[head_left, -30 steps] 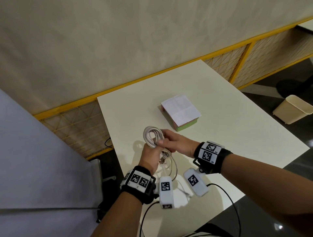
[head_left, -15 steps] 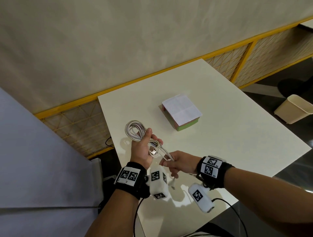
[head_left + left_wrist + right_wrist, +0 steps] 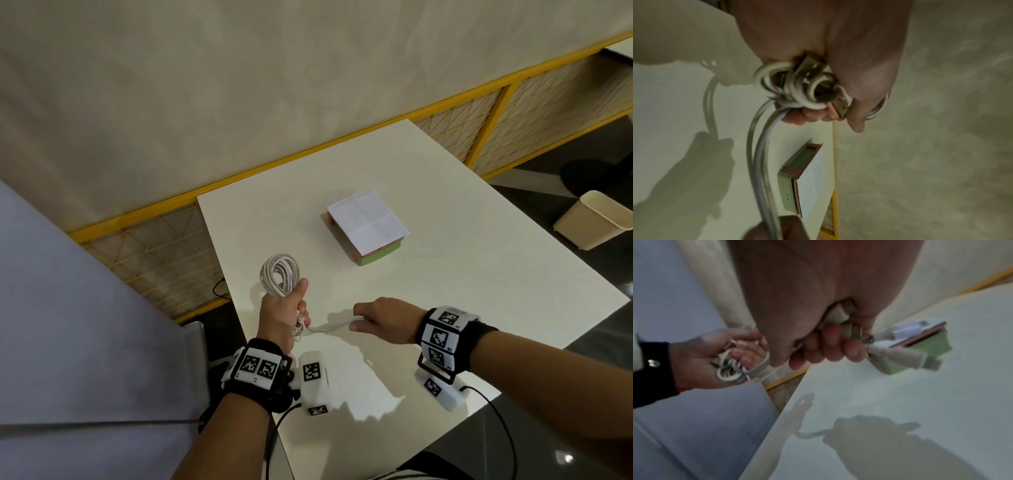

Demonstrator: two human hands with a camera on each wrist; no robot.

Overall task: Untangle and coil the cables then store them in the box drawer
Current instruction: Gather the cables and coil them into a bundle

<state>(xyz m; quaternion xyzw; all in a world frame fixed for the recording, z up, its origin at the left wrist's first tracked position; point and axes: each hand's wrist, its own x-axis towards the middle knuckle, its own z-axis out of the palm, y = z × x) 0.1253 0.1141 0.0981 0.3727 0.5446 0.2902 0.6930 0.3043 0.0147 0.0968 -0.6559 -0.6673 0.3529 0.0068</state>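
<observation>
Head view: left hand (image 3: 281,317) closed around a bundle of white cables (image 3: 280,277), coil loops standing up above the thumb, held over the near left corner of the white table (image 3: 479,274). A few loose strands stretched level from that fist to the right hand (image 3: 380,320), gripped in its curled fingers, the two hands a little apart. Farther back, mid-table and well apart from both hands, the box drawer (image 3: 368,228), white paper on top, green front, reddish side. Beige bin (image 3: 596,219) on the floor off to the right. Left wrist view: fingers (image 3: 807,116) wrapped around tight white loops with metal USB plugs (image 3: 838,104) poking out by the thumb; two strands trailing down out of the fist; box drawer (image 3: 795,181) lying on the table beyond. Right wrist view: right-hand fingers (image 3: 834,345) curled over cable ends, several plugs (image 3: 906,357) jutting out past the knuckles, blurred; left hand (image 3: 715,356) across the gap, fist tight on the small loops; box drawer (image 3: 929,345) partly hidden behind the plugs.
</observation>
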